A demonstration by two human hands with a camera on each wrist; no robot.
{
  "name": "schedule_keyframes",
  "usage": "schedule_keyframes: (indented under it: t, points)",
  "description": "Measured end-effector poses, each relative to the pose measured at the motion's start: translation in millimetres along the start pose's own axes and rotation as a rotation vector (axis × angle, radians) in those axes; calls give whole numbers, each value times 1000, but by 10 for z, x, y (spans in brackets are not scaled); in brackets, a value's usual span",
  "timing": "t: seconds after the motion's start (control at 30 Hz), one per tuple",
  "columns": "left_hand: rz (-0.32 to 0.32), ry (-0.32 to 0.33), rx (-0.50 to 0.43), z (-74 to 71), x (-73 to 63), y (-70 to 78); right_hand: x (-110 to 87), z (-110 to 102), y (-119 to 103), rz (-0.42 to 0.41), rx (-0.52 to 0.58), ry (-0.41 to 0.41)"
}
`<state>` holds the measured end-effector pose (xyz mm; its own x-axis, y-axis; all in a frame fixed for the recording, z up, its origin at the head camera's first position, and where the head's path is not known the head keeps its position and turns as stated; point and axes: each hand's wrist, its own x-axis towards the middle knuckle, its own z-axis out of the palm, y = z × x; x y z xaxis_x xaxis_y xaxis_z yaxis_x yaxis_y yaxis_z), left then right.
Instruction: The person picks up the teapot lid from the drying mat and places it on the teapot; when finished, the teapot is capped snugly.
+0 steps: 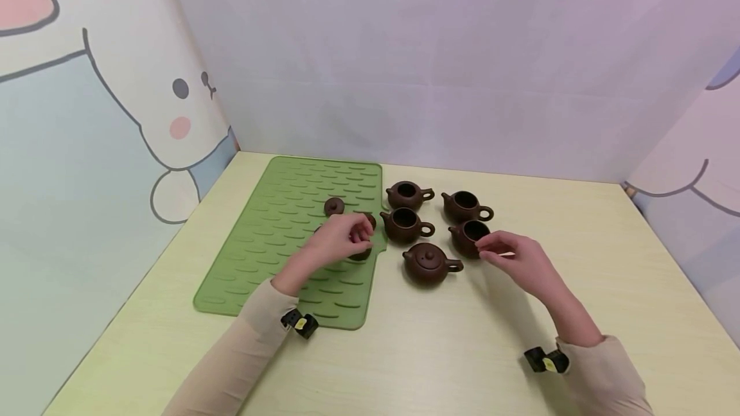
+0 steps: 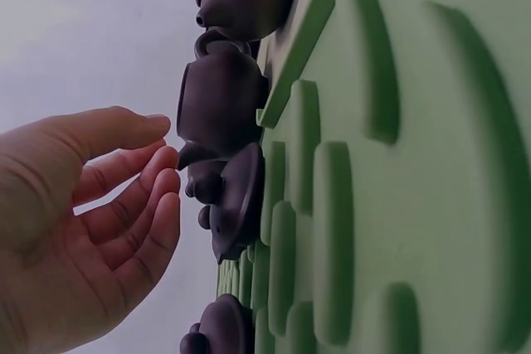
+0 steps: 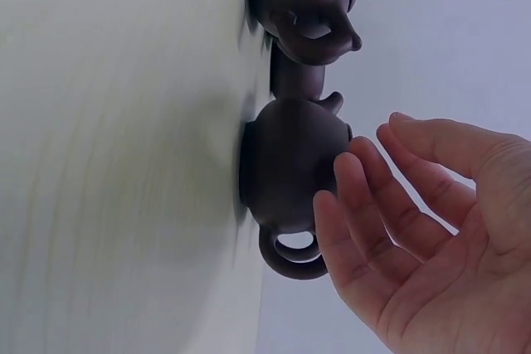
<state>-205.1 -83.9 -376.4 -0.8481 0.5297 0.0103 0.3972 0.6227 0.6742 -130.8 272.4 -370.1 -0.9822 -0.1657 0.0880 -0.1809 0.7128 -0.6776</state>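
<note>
My left hand [image 1: 340, 237] hovers over the green mat [image 1: 248, 275], fingers loosely bent with nothing between them. Under and around it lie small dark brown teapot lids, partly hidden; one lid [image 1: 334, 206] shows whole behind the hand. In the left wrist view, a knobbed lid [image 2: 241, 205] is just past the fingertips. My right hand [image 1: 523, 263] holds nothing; its relaxed fingertips are right at the rim of a lidless brown teapot [image 1: 466, 240]. That teapot's handle [image 3: 292, 267] shows in the right wrist view. Nearer me sits a teapot with its lid on [image 1: 426, 269].
Three more lidless teapots stand in the group: one at the back [image 1: 405, 200], one beside the mat's right edge [image 1: 400, 232], and one at the back right [image 1: 461, 212]. The pale wooden table [image 1: 451, 352] meets a light cloth wall [image 1: 451, 82] behind.
</note>
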Motion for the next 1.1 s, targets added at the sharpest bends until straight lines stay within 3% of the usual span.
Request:
schedule_keyframes:
  t: [0.4, 1.1]
  points:
    - [-57, 22, 3, -20, -48, -104, 7, -60, 28, 20, -20, 37]
    - [-45, 24, 32, -22, -99, -186, 30, -117, 119, 44, -23, 140]
